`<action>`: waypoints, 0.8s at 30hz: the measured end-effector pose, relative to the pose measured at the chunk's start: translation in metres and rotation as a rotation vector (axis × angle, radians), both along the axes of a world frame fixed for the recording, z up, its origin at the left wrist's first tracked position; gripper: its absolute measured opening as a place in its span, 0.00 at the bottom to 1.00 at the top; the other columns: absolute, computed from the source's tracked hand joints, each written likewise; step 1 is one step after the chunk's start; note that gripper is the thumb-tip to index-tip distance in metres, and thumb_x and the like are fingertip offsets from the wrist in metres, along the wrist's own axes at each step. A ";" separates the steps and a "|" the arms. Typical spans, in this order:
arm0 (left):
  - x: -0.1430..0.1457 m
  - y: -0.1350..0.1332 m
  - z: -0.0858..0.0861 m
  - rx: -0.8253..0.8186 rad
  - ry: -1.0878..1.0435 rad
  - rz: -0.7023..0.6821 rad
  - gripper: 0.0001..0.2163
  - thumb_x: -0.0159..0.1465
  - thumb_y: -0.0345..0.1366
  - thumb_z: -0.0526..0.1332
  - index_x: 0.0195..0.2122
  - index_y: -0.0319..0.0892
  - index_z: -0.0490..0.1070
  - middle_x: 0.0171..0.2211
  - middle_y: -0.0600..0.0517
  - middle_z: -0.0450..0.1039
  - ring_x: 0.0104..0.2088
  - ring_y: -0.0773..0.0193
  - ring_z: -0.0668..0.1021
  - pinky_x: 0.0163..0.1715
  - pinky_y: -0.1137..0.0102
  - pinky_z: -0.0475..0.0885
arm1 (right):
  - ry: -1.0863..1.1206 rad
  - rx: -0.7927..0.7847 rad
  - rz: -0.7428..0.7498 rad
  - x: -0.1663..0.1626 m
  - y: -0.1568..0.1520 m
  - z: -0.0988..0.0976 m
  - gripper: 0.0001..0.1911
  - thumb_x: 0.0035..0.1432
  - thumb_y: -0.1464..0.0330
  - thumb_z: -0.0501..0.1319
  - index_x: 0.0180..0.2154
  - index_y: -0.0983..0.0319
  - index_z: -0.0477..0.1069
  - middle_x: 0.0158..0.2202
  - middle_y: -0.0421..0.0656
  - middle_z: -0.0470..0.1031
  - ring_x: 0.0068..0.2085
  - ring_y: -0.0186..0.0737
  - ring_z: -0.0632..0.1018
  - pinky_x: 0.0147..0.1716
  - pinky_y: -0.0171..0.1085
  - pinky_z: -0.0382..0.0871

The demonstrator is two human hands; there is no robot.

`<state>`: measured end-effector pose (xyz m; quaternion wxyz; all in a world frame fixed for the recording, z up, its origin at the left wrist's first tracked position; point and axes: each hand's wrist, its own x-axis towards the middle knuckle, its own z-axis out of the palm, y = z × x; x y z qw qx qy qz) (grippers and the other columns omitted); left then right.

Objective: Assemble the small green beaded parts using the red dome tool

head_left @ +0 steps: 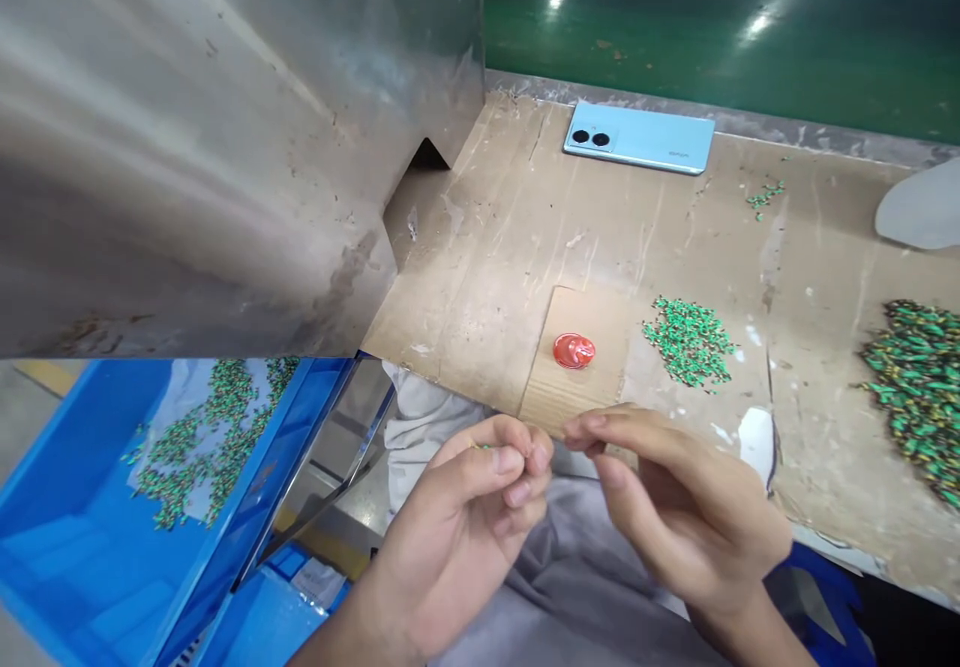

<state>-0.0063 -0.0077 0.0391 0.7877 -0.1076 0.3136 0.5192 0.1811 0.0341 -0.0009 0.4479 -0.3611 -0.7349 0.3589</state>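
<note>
My left hand (pixel 472 507) is held palm up at the table's near edge, thumb and fingertips pinched together. A bit of green shows between them, apparently one of the small green pieces, mostly hidden by the fingers. Beside it, my right hand (pixel 682 497) hangs with fingers stretched toward the left fingertips and the thumb a little apart; I see nothing in it. Just beyond the hands, a glossy red blob (pixel 574 351) sits on a small cardboard piece (pixel 585 312). To its right lies a loose pile of small green pieces with dark ends (pixel 690 342).
A larger pile of green, yellow and dark pieces (pixel 919 387) lies at the right. A light blue phone (pixel 641 137) rests at the back. Metal sheeting (pixel 247 147) rises at the left above a blue bin (pixel 67 507) holding similar pieces. A white object (pixel 922 207) stands far right.
</note>
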 end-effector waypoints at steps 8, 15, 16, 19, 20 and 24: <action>0.009 -0.011 0.001 0.025 0.386 0.038 0.08 0.59 0.34 0.80 0.31 0.39 0.84 0.32 0.53 0.77 0.32 0.72 0.76 0.35 0.80 0.74 | -0.104 0.018 0.108 -0.025 0.004 0.028 0.14 0.70 0.77 0.62 0.51 0.55 0.75 0.39 0.40 0.88 0.33 0.38 0.87 0.37 0.35 0.86; 0.014 -0.008 0.000 0.095 0.539 0.066 0.07 0.59 0.35 0.80 0.30 0.41 0.85 0.31 0.54 0.76 0.32 0.70 0.75 0.34 0.79 0.73 | -0.164 0.037 0.098 -0.024 0.001 0.024 0.08 0.73 0.76 0.61 0.48 0.59 0.74 0.35 0.38 0.85 0.32 0.34 0.85 0.37 0.31 0.83; 0.014 -0.008 -0.001 0.112 0.572 0.071 0.06 0.59 0.35 0.79 0.29 0.42 0.85 0.30 0.54 0.75 0.32 0.70 0.75 0.34 0.79 0.73 | -0.163 0.038 0.092 -0.024 0.001 0.024 0.07 0.73 0.76 0.61 0.47 0.59 0.74 0.34 0.38 0.85 0.32 0.33 0.85 0.36 0.31 0.83; 0.015 -0.010 -0.004 0.160 0.669 0.072 0.05 0.62 0.34 0.77 0.30 0.43 0.85 0.31 0.53 0.75 0.33 0.68 0.75 0.35 0.77 0.73 | -0.155 0.052 0.071 -0.026 0.001 0.021 0.08 0.72 0.77 0.61 0.46 0.58 0.74 0.31 0.36 0.82 0.29 0.32 0.82 0.34 0.31 0.81; 0.015 -0.011 -0.005 0.175 0.699 0.071 0.04 0.63 0.34 0.76 0.31 0.43 0.85 0.32 0.53 0.75 0.34 0.68 0.75 0.36 0.76 0.73 | -0.158 0.058 0.069 -0.026 0.001 0.020 0.09 0.72 0.77 0.61 0.45 0.58 0.74 0.31 0.36 0.82 0.28 0.32 0.82 0.33 0.31 0.80; 0.016 -0.013 -0.008 0.189 0.730 0.061 0.05 0.64 0.35 0.76 0.32 0.43 0.85 0.31 0.53 0.73 0.34 0.67 0.74 0.37 0.76 0.72 | -0.201 0.077 0.088 -0.024 0.004 0.017 0.11 0.71 0.78 0.58 0.42 0.57 0.73 0.30 0.36 0.80 0.28 0.34 0.80 0.31 0.33 0.78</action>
